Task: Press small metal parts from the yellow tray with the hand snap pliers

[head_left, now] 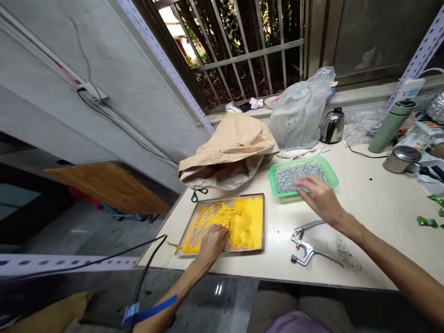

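My left hand [213,239] rests on the shallow yellow-bottomed tray [251,222], its fingers curled together among small silver metal pins; what they pinch is hidden. The pins [204,219] lie scattered mostly over the tray's left side. Above the green plastic basket [332,178] is my right hand [319,199], its fingers stretched out and slightly bent, with nothing visible in them. Many small silver metal pieces [287,178] fill this basket. Below my right hand, hand pliers [307,247] with a curved jaw lie on the table.
Green-handled scissors [196,193] lie behind the tray, beside a large brown paper bag [232,143]. At the back stand a plastic bag [294,113] and a metal kettle [332,126]. A green bottle [391,127] and steel cup [401,159] are at right. A black cable [145,268] hangs at left.
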Demonstrator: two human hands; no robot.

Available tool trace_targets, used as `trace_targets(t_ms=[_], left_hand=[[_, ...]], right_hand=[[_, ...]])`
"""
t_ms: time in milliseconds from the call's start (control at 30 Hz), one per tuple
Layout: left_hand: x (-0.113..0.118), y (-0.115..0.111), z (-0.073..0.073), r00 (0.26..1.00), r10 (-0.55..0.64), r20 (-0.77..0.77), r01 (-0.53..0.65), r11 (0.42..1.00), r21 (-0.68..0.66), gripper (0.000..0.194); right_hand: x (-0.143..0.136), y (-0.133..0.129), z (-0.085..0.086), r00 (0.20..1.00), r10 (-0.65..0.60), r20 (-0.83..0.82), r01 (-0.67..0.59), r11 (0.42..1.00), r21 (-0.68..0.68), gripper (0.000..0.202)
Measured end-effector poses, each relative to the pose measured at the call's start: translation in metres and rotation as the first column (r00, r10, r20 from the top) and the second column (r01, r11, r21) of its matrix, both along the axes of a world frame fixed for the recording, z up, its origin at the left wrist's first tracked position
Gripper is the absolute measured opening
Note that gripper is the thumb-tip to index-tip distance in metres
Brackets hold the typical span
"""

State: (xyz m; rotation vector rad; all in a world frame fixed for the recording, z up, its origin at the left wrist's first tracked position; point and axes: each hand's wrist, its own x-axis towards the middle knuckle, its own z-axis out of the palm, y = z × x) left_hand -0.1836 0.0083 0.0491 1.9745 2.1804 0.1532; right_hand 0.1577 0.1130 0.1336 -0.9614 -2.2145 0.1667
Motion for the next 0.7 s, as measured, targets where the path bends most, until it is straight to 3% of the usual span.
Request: trace_targets(t_ms=[67, 167, 233, 300, 367, 433, 567, 700], left_hand=[[0.019, -0.001, 0.010, 0.974, 0.019, 0.226, -0.024, 0.999, 0.022, 0.019], [0.069, -0.003, 0.023, 0.802, 0.103, 0.588, -0.040, 0.992, -0.119, 0.024], [0.106, -0.002, 0.024, 0.681, 0.185, 0.708, 0.006, 0.966, -0.258, 0.028], [0.137, -0.001, 0.018, 0.621, 0.258, 0.740, 0.048, 0.930, -0.365, 0.028], [0.157, 0.000, 0.009, 0.612, 0.304, 0.730, 0.069, 0.899, -0.432, 0.027], [0.168, 0.001, 0.002, 0.625, 0.342, 0.702, 0.075, 0.868, -0.490, 0.028], [0.177, 0.003, -0.004, 0.644, 0.409, 0.646, 0.064, 0.813, -0.579, 0.034], [0.181, 0.005, -0.007, 0.687, 0.381, 0.619, 0.081, 0.806, -0.586, 0.039]], right_hand=[[0.010, -0.026, -0.019, 0.993, 0.036, 0.112, -0.025, 0.995, -0.092, 0.018], [0.025, -0.067, -0.053, 0.938, 0.093, 0.335, -0.003, 0.966, -0.259, 0.012], [0.033, -0.091, -0.073, 0.887, 0.084, 0.455, 0.078, 0.942, -0.327, 0.017], [0.039, -0.108, -0.087, 0.849, 0.038, 0.527, 0.175, 0.921, -0.347, 0.012], [0.044, -0.119, -0.094, 0.830, -0.003, 0.558, 0.237, 0.907, -0.348, 0.004], [0.046, -0.124, -0.096, 0.822, -0.020, 0.569, 0.269, 0.894, -0.358, 0.010], [0.048, -0.126, -0.092, 0.826, -0.013, 0.563, 0.292, 0.865, -0.408, 0.017], [0.048, -0.127, -0.097, 0.848, -0.037, 0.529, 0.289, 0.869, -0.402, 0.019]])
